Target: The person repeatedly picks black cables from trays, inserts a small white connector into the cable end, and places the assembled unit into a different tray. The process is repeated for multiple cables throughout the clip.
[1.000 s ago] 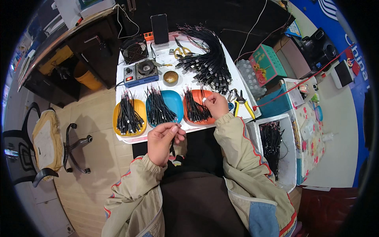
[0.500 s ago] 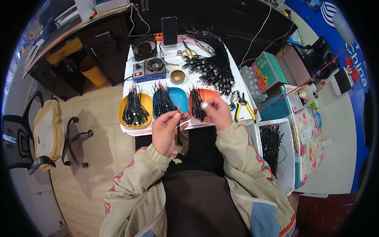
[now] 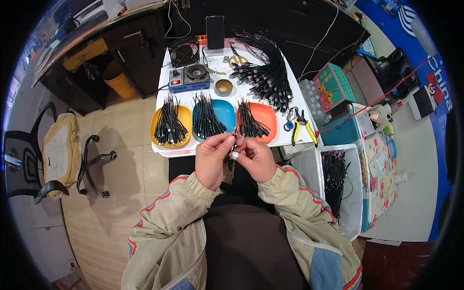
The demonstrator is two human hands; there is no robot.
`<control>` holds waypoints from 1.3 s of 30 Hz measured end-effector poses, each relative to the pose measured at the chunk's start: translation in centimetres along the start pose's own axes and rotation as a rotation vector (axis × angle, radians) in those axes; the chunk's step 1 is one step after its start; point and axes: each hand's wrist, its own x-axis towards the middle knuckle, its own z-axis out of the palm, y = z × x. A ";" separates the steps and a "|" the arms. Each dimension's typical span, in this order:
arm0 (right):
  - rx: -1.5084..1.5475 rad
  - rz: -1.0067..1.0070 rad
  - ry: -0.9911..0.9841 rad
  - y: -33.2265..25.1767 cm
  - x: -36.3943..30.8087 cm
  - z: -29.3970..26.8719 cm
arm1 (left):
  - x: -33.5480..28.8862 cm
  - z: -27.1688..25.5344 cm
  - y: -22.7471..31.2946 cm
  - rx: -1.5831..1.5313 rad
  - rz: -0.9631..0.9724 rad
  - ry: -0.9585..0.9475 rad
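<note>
In front of my lap, my left hand (image 3: 211, 158) pinches a short black cable (image 3: 231, 163) between thumb and fingers. Its thin wire ends point upward, while the rest hangs below the grip. My right hand (image 3: 257, 159) meets it there, fingers closed at the same cable's upper end. Something white, perhaps tape, covers my right thumb tip. Just beyond my hands stand three trays: a yellow tray (image 3: 153, 138), a blue tray (image 3: 227, 108) and an orange tray (image 3: 270, 126). Each holds a bunch of similar black cables with their bare wire ends facing away from me.
Farther back are a blue soldering-pot-like heater (image 3: 189, 83), a small round tin (image 3: 223, 87), a fan (image 3: 184, 54), an upright phone (image 3: 215, 33), scissors (image 3: 237, 59) and a large cable bundle (image 3: 268, 72). Yellow-handled wire strippers (image 3: 303, 128) lie right. A white foam box (image 3: 355, 193) holds more cables.
My right hand has moved left and down from beside the orange tray to join my left at the cable. The left hand has shifted slightly right. The whole view has tilted a little.
</note>
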 end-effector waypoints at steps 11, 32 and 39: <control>0.000 -0.125 0.015 -3.3 1.4 -1.4 | -0.7 -0.2 -0.7 0.249 0.228 -0.010; 0.478 0.260 -0.229 -1.9 2.5 -2.6 | 0.0 -1.7 0.7 0.110 -0.242 -0.165; 0.575 0.409 -0.211 -0.4 4.3 -3.3 | 1.7 -2.1 1.2 0.398 -0.188 -0.242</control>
